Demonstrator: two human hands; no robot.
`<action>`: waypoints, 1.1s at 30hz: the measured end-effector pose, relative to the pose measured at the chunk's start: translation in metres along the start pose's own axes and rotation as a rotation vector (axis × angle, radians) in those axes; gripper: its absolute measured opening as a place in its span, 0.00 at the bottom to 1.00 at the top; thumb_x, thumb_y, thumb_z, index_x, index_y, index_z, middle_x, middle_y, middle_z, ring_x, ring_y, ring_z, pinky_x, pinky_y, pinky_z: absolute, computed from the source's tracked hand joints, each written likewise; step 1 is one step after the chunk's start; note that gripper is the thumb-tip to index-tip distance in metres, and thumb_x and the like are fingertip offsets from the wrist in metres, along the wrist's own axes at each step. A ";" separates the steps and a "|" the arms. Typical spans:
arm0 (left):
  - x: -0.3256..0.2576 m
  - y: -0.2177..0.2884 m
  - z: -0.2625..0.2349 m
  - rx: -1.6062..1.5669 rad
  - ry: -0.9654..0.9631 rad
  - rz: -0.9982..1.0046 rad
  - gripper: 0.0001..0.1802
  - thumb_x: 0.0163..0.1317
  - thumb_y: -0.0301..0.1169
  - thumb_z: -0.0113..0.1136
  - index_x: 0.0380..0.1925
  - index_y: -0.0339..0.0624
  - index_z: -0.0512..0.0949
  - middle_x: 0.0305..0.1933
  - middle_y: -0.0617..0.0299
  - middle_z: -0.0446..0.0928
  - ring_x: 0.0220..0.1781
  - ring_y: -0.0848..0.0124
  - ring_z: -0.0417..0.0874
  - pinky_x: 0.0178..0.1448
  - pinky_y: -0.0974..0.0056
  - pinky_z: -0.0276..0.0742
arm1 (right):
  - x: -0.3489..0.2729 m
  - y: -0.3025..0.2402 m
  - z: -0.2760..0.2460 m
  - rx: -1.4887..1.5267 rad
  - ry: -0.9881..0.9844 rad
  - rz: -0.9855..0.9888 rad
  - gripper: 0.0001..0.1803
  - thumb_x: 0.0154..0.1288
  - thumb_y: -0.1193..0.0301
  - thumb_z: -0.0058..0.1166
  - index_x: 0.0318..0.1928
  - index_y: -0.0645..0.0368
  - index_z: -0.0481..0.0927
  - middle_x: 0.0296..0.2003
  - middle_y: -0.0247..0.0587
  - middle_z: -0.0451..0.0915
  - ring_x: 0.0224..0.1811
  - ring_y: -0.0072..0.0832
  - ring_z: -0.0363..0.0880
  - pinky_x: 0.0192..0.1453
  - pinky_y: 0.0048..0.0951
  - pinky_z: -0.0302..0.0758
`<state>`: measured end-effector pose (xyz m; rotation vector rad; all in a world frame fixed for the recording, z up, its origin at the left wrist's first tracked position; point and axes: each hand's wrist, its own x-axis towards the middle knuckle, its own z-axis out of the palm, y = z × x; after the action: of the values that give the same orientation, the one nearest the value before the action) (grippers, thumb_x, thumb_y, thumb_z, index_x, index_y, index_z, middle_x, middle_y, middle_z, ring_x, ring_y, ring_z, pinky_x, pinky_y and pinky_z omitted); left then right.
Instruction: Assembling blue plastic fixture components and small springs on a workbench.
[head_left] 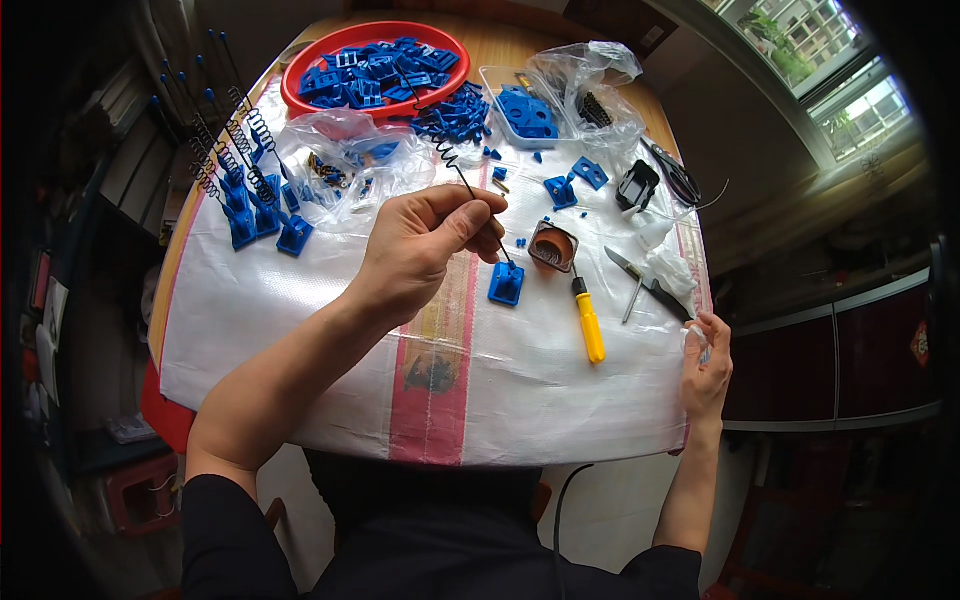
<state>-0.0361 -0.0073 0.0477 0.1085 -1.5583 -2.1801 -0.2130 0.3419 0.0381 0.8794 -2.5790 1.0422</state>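
Observation:
My left hand (425,245) is closed, pinching a thin black wire rod (464,180) with a coiled stretch above the fingers. The rod's lower end meets a small square blue plastic base (506,287), which is on the white woven sheet or just above it; I cannot tell which. Over at the table's right edge, my right hand (708,375) has its fingers curled around a bit of white tissue (697,335). Beyond it lie a crumpled white tissue (670,275) and a knife (650,284) with a black handle.
A yellow-handled screwdriver (590,325) lies beside a square brown-lined container (553,247). Far back stand a red basin (460,85) of blue parts and a clear tub (490,75). Several coiled rods on blue bases (240,215) stand left. Scissors (672,172) lie far right.

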 end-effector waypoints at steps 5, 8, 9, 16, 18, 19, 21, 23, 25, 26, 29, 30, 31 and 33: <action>0.000 0.000 0.000 -0.012 0.006 -0.014 0.14 0.73 0.30 0.53 0.47 0.28 0.79 0.37 0.56 0.82 0.36 0.72 0.83 0.46 0.68 0.80 | 0.007 -0.001 -0.002 -0.136 -0.077 -0.304 0.13 0.71 0.70 0.44 0.46 0.64 0.79 0.49 0.49 0.80 0.58 0.44 0.74 0.66 0.39 0.62; 0.000 0.000 -0.001 0.010 -0.002 -0.037 0.14 0.74 0.29 0.51 0.50 0.28 0.78 0.38 0.56 0.81 0.38 0.70 0.83 0.48 0.65 0.80 | 0.009 -0.003 0.000 -0.101 0.089 -0.359 0.10 0.68 0.75 0.44 0.41 0.65 0.79 0.46 0.48 0.80 0.55 0.43 0.75 0.62 0.38 0.66; 0.000 0.000 -0.001 0.011 -0.004 -0.034 0.14 0.74 0.29 0.51 0.50 0.28 0.77 0.38 0.56 0.81 0.38 0.70 0.83 0.48 0.65 0.80 | 0.010 -0.003 0.001 -0.046 0.184 -0.367 0.09 0.68 0.76 0.44 0.39 0.65 0.78 0.44 0.48 0.80 0.53 0.42 0.75 0.60 0.37 0.68; 0.003 -0.006 -0.003 0.010 -0.017 -0.013 0.14 0.74 0.28 0.51 0.51 0.29 0.77 0.39 0.56 0.81 0.39 0.70 0.82 0.49 0.65 0.80 | 0.023 -0.073 0.020 0.196 -0.007 -0.450 0.06 0.67 0.75 0.54 0.32 0.63 0.76 0.31 0.43 0.79 0.34 0.32 0.76 0.42 0.29 0.72; 0.003 -0.009 -0.004 0.000 -0.029 -0.012 0.14 0.74 0.29 0.51 0.51 0.29 0.77 0.39 0.56 0.81 0.39 0.70 0.82 0.49 0.65 0.80 | 0.024 -0.113 0.037 0.252 -0.102 -0.433 0.04 0.63 0.77 0.59 0.36 0.64 0.79 0.34 0.44 0.80 0.34 0.33 0.79 0.40 0.30 0.74; 0.001 -0.010 -0.007 -0.001 -0.029 -0.014 0.14 0.74 0.29 0.51 0.51 0.29 0.77 0.39 0.56 0.81 0.39 0.70 0.82 0.49 0.65 0.79 | 0.027 -0.136 0.050 0.292 -0.128 -0.437 0.06 0.61 0.78 0.61 0.39 0.64 0.80 0.35 0.44 0.81 0.34 0.34 0.80 0.40 0.31 0.75; 0.002 -0.013 -0.008 -0.038 -0.053 -0.022 0.14 0.73 0.30 0.52 0.51 0.30 0.77 0.39 0.56 0.81 0.39 0.70 0.82 0.49 0.65 0.79 | 0.031 -0.153 0.065 0.286 -0.266 -0.478 0.12 0.58 0.77 0.64 0.43 0.64 0.81 0.37 0.44 0.82 0.36 0.36 0.81 0.42 0.34 0.77; 0.001 -0.016 -0.009 -0.083 -0.073 -0.040 0.14 0.73 0.30 0.52 0.51 0.31 0.77 0.39 0.56 0.81 0.39 0.70 0.82 0.49 0.64 0.79 | 0.036 -0.155 0.082 0.272 -0.332 -0.530 0.14 0.56 0.74 0.67 0.42 0.62 0.81 0.38 0.44 0.82 0.36 0.37 0.81 0.41 0.35 0.77; 0.000 -0.022 -0.010 -0.130 -0.102 -0.048 0.14 0.73 0.31 0.52 0.50 0.31 0.77 0.39 0.57 0.81 0.40 0.69 0.82 0.49 0.64 0.78 | 0.036 -0.153 0.095 0.292 -0.312 -0.550 0.12 0.55 0.74 0.68 0.39 0.60 0.82 0.35 0.41 0.83 0.35 0.36 0.81 0.40 0.35 0.75; 0.000 -0.024 -0.010 -0.154 -0.114 -0.053 0.14 0.73 0.31 0.52 0.50 0.32 0.77 0.39 0.57 0.81 0.40 0.69 0.82 0.49 0.64 0.78 | 0.035 -0.152 0.098 0.296 -0.298 -0.591 0.11 0.55 0.74 0.68 0.39 0.60 0.82 0.35 0.40 0.83 0.35 0.36 0.81 0.40 0.35 0.75; 0.000 -0.026 -0.010 -0.184 -0.112 -0.087 0.13 0.73 0.31 0.52 0.49 0.32 0.77 0.39 0.56 0.81 0.41 0.69 0.82 0.50 0.64 0.77 | 0.031 -0.153 0.105 0.338 -0.256 -0.616 0.09 0.54 0.75 0.68 0.35 0.59 0.82 0.33 0.38 0.84 0.35 0.37 0.81 0.41 0.35 0.74; 0.000 -0.027 -0.010 -0.188 -0.122 -0.088 0.13 0.73 0.31 0.53 0.49 0.33 0.77 0.39 0.56 0.81 0.41 0.68 0.82 0.50 0.64 0.77 | 0.030 -0.152 0.107 0.345 -0.253 -0.610 0.09 0.54 0.75 0.68 0.35 0.59 0.82 0.33 0.38 0.84 0.35 0.37 0.81 0.40 0.35 0.75; -0.001 -0.029 -0.011 -0.192 -0.134 -0.089 0.13 0.73 0.32 0.53 0.49 0.33 0.77 0.39 0.56 0.81 0.41 0.68 0.82 0.50 0.63 0.77 | 0.029 -0.151 0.109 0.352 -0.250 -0.604 0.08 0.54 0.75 0.68 0.34 0.59 0.82 0.33 0.39 0.84 0.35 0.37 0.81 0.40 0.35 0.75; -0.001 -0.031 -0.011 -0.202 -0.146 -0.099 0.13 0.73 0.32 0.53 0.48 0.33 0.77 0.39 0.56 0.81 0.42 0.68 0.81 0.51 0.63 0.76 | 0.028 -0.150 0.112 0.358 -0.240 -0.581 0.08 0.53 0.76 0.68 0.34 0.59 0.82 0.33 0.39 0.83 0.36 0.38 0.81 0.40 0.35 0.75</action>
<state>-0.0413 -0.0089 0.0149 -0.0393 -1.4241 -2.4582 -0.1424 0.1667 0.0526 1.8007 -2.0940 1.2754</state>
